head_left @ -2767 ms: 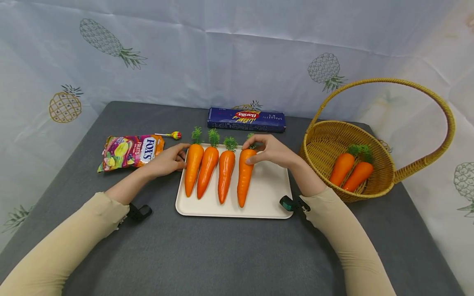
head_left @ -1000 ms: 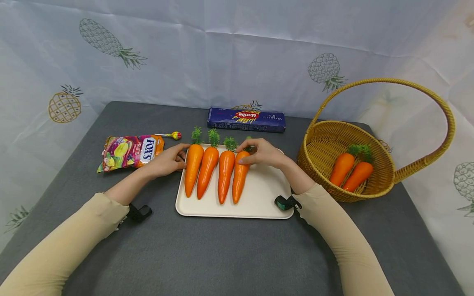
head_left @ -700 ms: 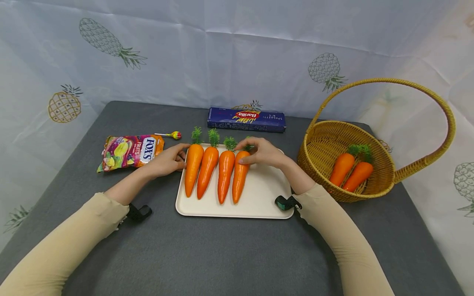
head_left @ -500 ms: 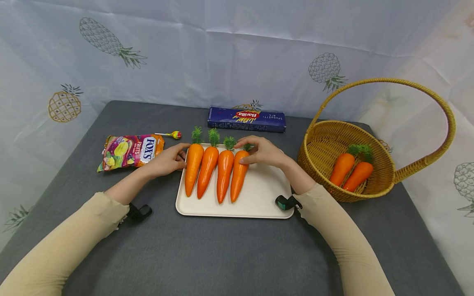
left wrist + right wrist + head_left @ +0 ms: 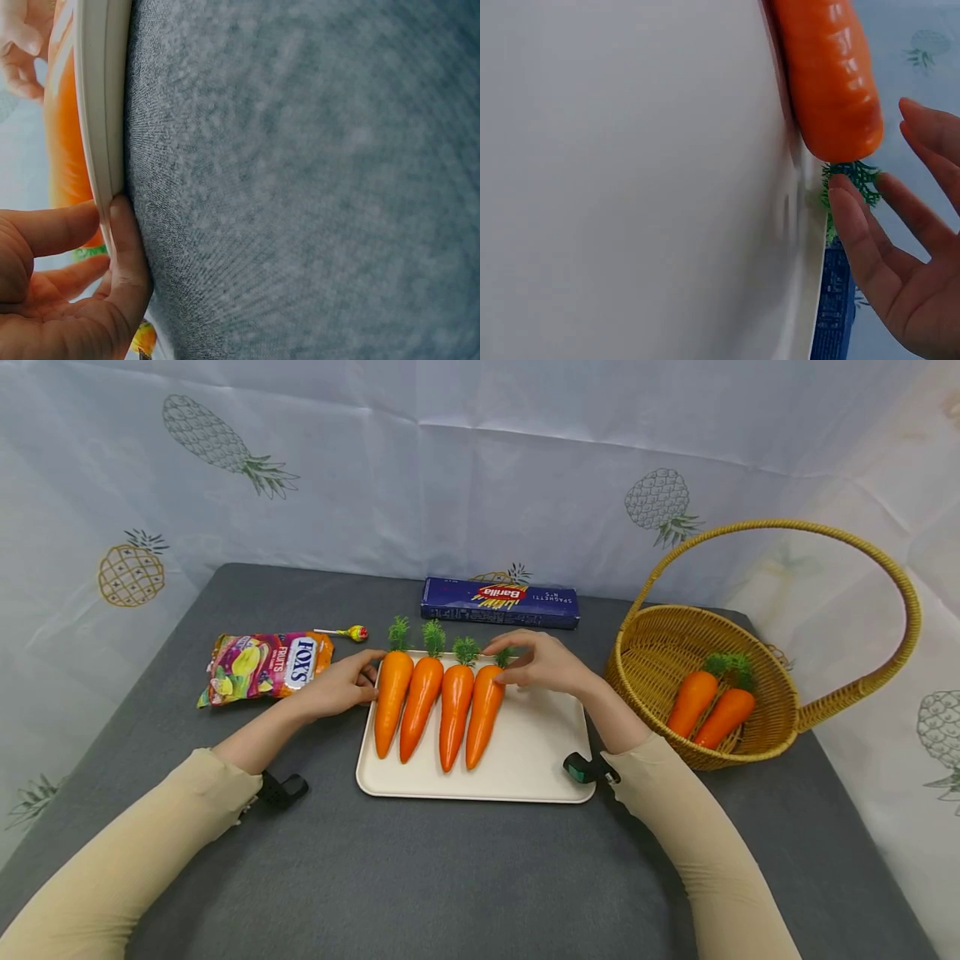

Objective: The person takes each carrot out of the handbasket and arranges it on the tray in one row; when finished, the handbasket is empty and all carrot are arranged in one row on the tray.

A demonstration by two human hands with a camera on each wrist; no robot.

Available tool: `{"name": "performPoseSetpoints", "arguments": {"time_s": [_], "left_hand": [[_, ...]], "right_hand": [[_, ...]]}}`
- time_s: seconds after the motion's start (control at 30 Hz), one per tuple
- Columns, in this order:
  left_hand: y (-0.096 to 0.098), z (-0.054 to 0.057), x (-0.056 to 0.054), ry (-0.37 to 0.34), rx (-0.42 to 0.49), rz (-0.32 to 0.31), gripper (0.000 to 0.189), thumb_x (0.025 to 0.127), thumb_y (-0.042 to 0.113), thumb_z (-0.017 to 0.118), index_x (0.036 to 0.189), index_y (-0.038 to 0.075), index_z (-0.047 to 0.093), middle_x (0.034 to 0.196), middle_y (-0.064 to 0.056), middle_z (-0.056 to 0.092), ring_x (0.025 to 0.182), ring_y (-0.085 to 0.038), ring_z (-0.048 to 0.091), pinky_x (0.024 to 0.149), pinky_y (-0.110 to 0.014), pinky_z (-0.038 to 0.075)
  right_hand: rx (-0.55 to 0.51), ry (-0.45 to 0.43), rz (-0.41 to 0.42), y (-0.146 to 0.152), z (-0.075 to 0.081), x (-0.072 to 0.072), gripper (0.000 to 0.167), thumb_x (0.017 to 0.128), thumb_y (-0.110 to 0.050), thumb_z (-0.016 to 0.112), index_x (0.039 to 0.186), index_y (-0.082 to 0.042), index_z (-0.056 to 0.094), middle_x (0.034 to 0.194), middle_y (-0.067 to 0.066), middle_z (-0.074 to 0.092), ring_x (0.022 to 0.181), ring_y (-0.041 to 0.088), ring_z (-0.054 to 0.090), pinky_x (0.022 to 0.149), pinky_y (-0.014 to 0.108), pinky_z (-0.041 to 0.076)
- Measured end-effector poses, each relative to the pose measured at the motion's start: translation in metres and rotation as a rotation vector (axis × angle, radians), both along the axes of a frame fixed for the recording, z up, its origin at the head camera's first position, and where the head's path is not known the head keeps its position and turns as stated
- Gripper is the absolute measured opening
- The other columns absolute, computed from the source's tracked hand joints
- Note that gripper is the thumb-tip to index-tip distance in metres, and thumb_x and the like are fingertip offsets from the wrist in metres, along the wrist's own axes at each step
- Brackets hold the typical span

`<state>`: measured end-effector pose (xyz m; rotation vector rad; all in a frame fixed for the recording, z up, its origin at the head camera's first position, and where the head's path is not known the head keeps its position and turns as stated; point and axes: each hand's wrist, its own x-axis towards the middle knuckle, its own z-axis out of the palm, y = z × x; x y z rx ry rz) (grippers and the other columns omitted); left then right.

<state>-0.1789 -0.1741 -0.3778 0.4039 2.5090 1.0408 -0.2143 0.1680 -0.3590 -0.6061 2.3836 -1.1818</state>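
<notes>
Several orange carrots with green tops lie side by side on a cream tray [image 5: 543, 743], tips toward me. My left hand [image 5: 337, 683] is at the tray's left edge; in the left wrist view its thumb and fingers pinch the rim [image 5: 105, 112]. My right hand [image 5: 551, 664] hovers over the top of the rightmost carrot [image 5: 483, 718], fingers loosely bent. In the right wrist view, its fingers [image 5: 862, 251] are spread near the leafy top, apart from the carrot's orange body [image 5: 836, 90].
A wicker basket [image 5: 630, 685] with a tall handle stands at the right, two carrots [image 5: 693, 702] inside. Behind the tray lies a blue spaghetti box [image 5: 498, 603]. A candy bag [image 5: 262, 668] and a lollipop [image 5: 356, 632] lie at the left.
The rightmost carrot has shifted left, close beside its neighbour, which also moved slightly left. My right hand has then let go and lifted back to the right. The left hand stays at the tray.
</notes>
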Motion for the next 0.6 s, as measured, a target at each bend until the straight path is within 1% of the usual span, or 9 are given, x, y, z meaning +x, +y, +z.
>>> {"name": "performPoseSetpoints", "arguments": {"time_s": [0.1, 0.23, 0.37, 0.43, 0.53, 0.6], "left_hand": [[0.000, 0.000, 0.000, -0.001, -0.003, -0.001, 0.065, 0.093, 0.008, 0.058, 0.150, -0.003, 0.030, 0.112, -0.020, 0.055, 0.087, -0.022, 0.053, 0.074, -0.029, 0.045], [0.000, 0.001, 0.000, 0.004, -0.009, 0.000, 0.065, 0.092, 0.007, 0.058, 0.150, -0.003, 0.031, 0.111, -0.019, 0.055, 0.086, -0.022, 0.053, 0.073, -0.028, 0.045], [0.000, 0.000, -0.001, 0.005, -0.006, -0.002, 0.065, 0.093, 0.007, 0.058, 0.150, -0.003, 0.031, 0.111, -0.019, 0.055, 0.086, -0.022, 0.053, 0.073, -0.028, 0.045], [0.000, -0.001, -0.001, 0.002, -0.001, -0.004, 0.065, 0.093, 0.007, 0.058, 0.151, -0.003, 0.030, 0.111, -0.020, 0.055, 0.086, -0.022, 0.054, 0.073, -0.029, 0.046], [0.000, -0.001, -0.001, -0.001, 0.002, -0.003, 0.065, 0.093, 0.007, 0.058, 0.151, -0.003, 0.029, 0.111, -0.020, 0.055, 0.086, -0.022, 0.054, 0.073, -0.028, 0.046], [0.000, 0.000, 0.000, -0.004, 0.004, 0.000, 0.065, 0.093, 0.007, 0.058, 0.151, -0.003, 0.029, 0.112, -0.021, 0.055, 0.086, -0.022, 0.054, 0.073, -0.028, 0.046]], "right_hand": [[-0.011, 0.003, -0.006, 0.006, 0.007, 0.000, 0.042, 0.089, -0.018, 0.071, 0.131, -0.015, 0.063, 0.145, 0.005, 0.052, 0.107, 0.031, 0.070, 0.083, 0.044, 0.059], [-0.018, 0.059, -0.020, 0.013, 0.019, 0.002, 0.041, 0.091, -0.018, 0.069, 0.131, -0.012, 0.062, 0.140, 0.007, 0.055, 0.103, 0.030, 0.070, 0.085, 0.046, 0.058], [-0.020, 0.125, -0.069, 0.021, 0.034, 0.005, 0.040, 0.091, -0.019, 0.070, 0.130, -0.014, 0.062, 0.138, 0.007, 0.057, 0.105, 0.025, 0.069, 0.086, 0.045, 0.058], [-0.032, 0.137, -0.096, 0.025, 0.042, 0.007, 0.041, 0.091, -0.018, 0.069, 0.131, -0.014, 0.061, 0.136, 0.009, 0.058, 0.105, 0.025, 0.068, 0.086, 0.045, 0.058], [-0.049, 0.137, -0.136, 0.032, 0.053, 0.008, 0.041, 0.092, -0.018, 0.068, 0.132, -0.015, 0.060, 0.132, 0.012, 0.060, 0.103, 0.026, 0.066, 0.086, 0.042, 0.058], [-0.059, 0.137, -0.155, 0.037, 0.061, 0.009, 0.040, 0.093, -0.018, 0.067, 0.132, -0.015, 0.059, 0.129, 0.012, 0.060, 0.102, 0.026, 0.066, 0.085, 0.036, 0.059]]}}
